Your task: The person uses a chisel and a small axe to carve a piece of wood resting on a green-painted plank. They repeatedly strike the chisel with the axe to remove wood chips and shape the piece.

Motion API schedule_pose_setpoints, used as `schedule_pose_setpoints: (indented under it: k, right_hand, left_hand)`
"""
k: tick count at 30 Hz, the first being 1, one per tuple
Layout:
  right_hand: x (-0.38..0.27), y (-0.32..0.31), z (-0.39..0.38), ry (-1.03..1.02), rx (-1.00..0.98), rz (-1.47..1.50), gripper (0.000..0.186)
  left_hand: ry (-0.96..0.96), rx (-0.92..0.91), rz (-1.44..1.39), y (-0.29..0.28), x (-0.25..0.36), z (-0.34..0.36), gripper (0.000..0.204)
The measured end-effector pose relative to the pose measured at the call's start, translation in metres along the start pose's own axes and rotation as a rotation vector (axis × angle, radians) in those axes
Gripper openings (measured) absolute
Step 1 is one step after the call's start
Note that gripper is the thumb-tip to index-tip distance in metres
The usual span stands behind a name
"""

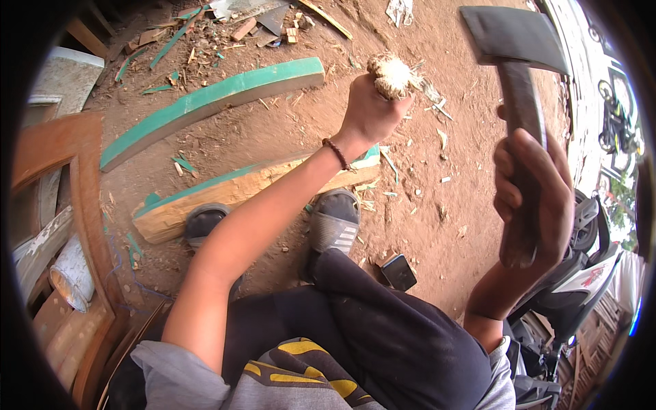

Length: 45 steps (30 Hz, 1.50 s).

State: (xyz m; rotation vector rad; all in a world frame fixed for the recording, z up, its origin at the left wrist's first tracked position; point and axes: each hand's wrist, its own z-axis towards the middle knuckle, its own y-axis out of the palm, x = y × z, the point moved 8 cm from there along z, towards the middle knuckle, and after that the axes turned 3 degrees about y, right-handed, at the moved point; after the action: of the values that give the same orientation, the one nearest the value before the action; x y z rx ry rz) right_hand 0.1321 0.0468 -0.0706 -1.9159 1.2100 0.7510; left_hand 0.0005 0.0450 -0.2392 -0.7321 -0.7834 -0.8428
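My left hand (374,115) is closed around an upright wooden handle with a frayed, splayed pale top (393,76); whatever lies below the fist is hidden. Raised on the right, my right hand (543,195) grips a hatchet (519,96) by its dark handle, the broad grey head up and apart from the frayed top. Under my left forearm lies a thick timber piece (205,203), green along one edge and bare, rough yellow wood along its side. The left fist is just beyond its right end. My sandalled feet are against its near side.
A curved green-painted timber (219,92) lies farther off. Wood chips and scraps (266,31) litter the dirt ground. Wooden frames (89,198) and a white cylinder (72,273) stand at left. A phone (398,272) lies by my knee. A motorbike (574,287) is at right.
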Motion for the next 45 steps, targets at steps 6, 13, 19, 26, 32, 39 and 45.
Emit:
schedule_pose_setpoints:
  k: [6,13,19,26,32,39,45]
  right_hand:
    - [-0.055,-0.008,-0.010,-0.295,0.140,-0.005,0.038]
    - [0.002,0.037,0.011,-0.054,-0.365,-0.674,0.031]
    - [-0.052,0.018,0.002,-0.143,0.059,-0.253,0.031]
    - [-0.037,0.051,0.016,-0.279,-0.114,-0.480,0.027]
    - [0.005,0.023,0.009,-0.002,-0.334,-0.362,0.033]
    - [-0.069,0.020,0.021,-0.303,0.062,-0.060,0.030]
    - [0.029,0.055,0.051,0.089,-0.284,-0.513,0.036]
  left_hand:
    - [-0.120,0.069,-0.221,0.000,-0.004,0.000,0.008]
    - [-0.561,0.062,-0.572,-0.005,-0.015,-0.007,0.009]
    - [-0.484,-0.019,-0.389,-0.008,-0.025,-0.012,0.017]
    - [-0.379,-0.015,-0.274,-0.016,-0.005,-0.001,0.012]
    - [-0.385,0.205,-0.480,-0.026,-0.015,0.004,0.023]
    - [-0.617,0.080,-0.557,-0.008,-0.040,-0.009,0.032]
    - [-0.937,0.122,-0.748,0.008,-0.054,-0.019,0.022]
